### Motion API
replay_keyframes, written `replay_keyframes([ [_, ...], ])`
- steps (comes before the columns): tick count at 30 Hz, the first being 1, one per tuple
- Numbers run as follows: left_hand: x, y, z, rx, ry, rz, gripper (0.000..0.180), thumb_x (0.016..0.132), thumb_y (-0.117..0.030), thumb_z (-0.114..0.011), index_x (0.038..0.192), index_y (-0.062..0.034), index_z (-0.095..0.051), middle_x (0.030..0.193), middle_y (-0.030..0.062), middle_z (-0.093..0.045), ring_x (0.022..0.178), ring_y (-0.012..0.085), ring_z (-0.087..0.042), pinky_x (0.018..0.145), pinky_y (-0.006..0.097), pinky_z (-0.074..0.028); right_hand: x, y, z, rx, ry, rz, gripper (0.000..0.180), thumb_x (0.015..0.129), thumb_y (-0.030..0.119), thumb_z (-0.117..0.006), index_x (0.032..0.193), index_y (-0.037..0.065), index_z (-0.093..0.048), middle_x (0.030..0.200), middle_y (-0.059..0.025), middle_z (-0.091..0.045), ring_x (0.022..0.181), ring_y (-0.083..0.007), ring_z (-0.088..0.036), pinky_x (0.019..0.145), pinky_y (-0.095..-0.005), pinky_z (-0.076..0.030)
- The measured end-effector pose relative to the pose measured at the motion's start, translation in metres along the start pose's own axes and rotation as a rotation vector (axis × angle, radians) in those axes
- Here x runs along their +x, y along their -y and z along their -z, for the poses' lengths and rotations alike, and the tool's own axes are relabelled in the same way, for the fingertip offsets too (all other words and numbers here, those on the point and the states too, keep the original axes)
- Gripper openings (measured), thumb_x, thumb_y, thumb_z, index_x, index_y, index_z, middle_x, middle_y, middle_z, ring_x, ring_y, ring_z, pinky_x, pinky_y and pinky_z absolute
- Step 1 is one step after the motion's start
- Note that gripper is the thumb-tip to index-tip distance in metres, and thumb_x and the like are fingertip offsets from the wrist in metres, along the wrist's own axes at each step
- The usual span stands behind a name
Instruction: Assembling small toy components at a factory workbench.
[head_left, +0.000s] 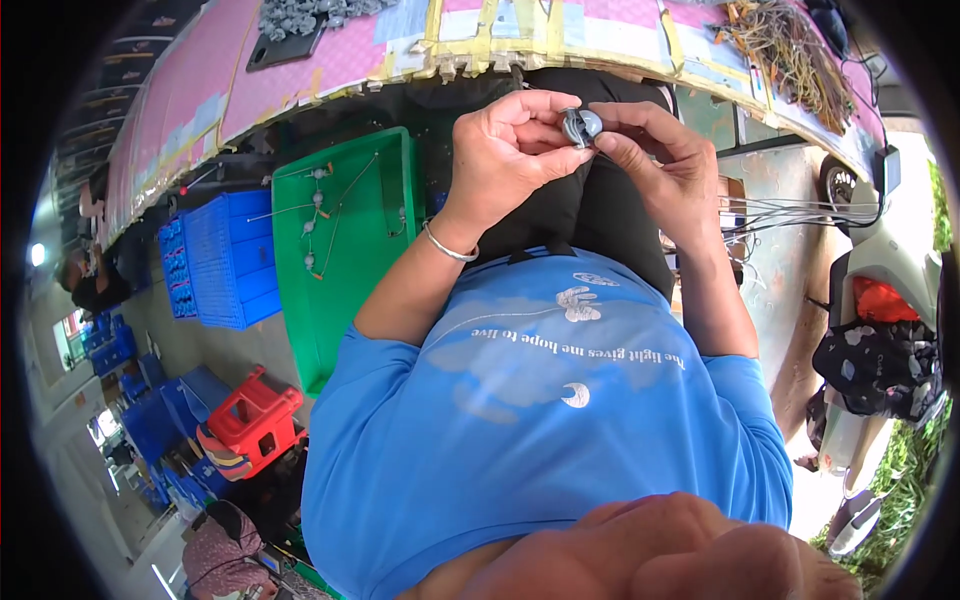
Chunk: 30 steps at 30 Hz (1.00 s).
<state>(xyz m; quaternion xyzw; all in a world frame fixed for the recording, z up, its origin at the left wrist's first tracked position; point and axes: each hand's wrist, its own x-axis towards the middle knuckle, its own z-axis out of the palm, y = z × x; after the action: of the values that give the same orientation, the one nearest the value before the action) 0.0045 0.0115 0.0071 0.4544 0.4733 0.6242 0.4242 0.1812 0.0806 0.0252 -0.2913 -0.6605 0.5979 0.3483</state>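
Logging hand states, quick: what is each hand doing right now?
Left hand: closed, fingers pinching the small grey part.
Right hand: closed, fingers gripping the same small grey part from the other side.

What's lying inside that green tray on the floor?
Inside the green tray lie a few thin wires with small grey fittings strung along them. Its near right part is hidden behind the person's left forearm and blue shirt.

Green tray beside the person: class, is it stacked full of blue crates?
No: the green tray holds only a few thin wires with small grey fittings, while the blue crate sits beside it.
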Motion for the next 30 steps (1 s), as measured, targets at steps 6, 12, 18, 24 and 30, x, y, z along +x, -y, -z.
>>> replay_keyframes([
  [6,-0.006,0.003,-0.005,0.342,-0.01,-0.182,0.037,0.07,0.007,-0.078,0.105,0.0012,-0.066,0.09,0.0089,-0.073,0.079,0.0132,-0.073,0.069,0.024,-0.059,-0.007,0.003,-0.002,-0.214,-0.036,0.037,0.018,0.089,0.004,-0.07,0.106,0.0,-0.072,0.091,-0.0024,-0.069,0.084,-0.0074,-0.064,0.075,-0.0233,-0.054],
  [12,-0.002,0.005,-0.005,0.665,-0.015,-0.402,0.039,0.07,0.009,-0.077,0.107,-0.0007,-0.068,0.084,0.007,-0.074,0.074,0.0125,-0.073,0.068,0.023,-0.059,-0.003,-0.009,-0.011,-0.142,-0.069,-0.128,0.018,0.087,0.002,-0.071,0.105,0.0,-0.072,0.086,-0.0018,-0.069,0.077,-0.006,-0.063,0.07,-0.0213,-0.053],
  [18,0.001,0.003,-0.005,0.256,0.073,-0.132,0.041,0.077,0.011,-0.072,0.116,-0.0006,-0.066,0.1,0.0103,-0.07,0.083,0.0126,-0.071,0.073,0.025,-0.059,0.004,-0.023,0.012,0.217,0.005,-0.05,0.017,0.091,0.008,-0.068,0.106,-0.001,-0.07,0.094,-0.0035,-0.069,0.086,-0.0109,-0.064,0.08,-0.0267,-0.052],
  [24,0.004,0.003,-0.008,0.021,0.222,-0.074,0.047,0.082,0.017,-0.063,0.127,0.0066,-0.058,0.138,0.0173,-0.053,0.098,0.0188,-0.068,0.079,0.03,-0.061,0.007,-0.036,0.013,0.634,0.172,-0.16,0.027,0.095,0.016,-0.064,0.116,-0.001,-0.065,0.102,-0.0083,-0.068,0.092,-0.0149,-0.063,0.086,-0.0286,-0.049],
  [30,0.0,-0.007,-0.02,-0.047,0.084,-0.024,0.051,0.08,0.015,-0.066,0.13,0.0086,-0.054,0.13,0.0178,-0.058,0.098,0.0194,-0.068,0.084,0.031,-0.06,0.013,-0.04,0.006,0.685,0.164,-0.042,0.032,0.096,0.019,-0.062,0.118,-0.004,-0.06,0.103,-0.0129,-0.068,0.098,-0.0189,-0.065,0.083,-0.0314,-0.053],
])
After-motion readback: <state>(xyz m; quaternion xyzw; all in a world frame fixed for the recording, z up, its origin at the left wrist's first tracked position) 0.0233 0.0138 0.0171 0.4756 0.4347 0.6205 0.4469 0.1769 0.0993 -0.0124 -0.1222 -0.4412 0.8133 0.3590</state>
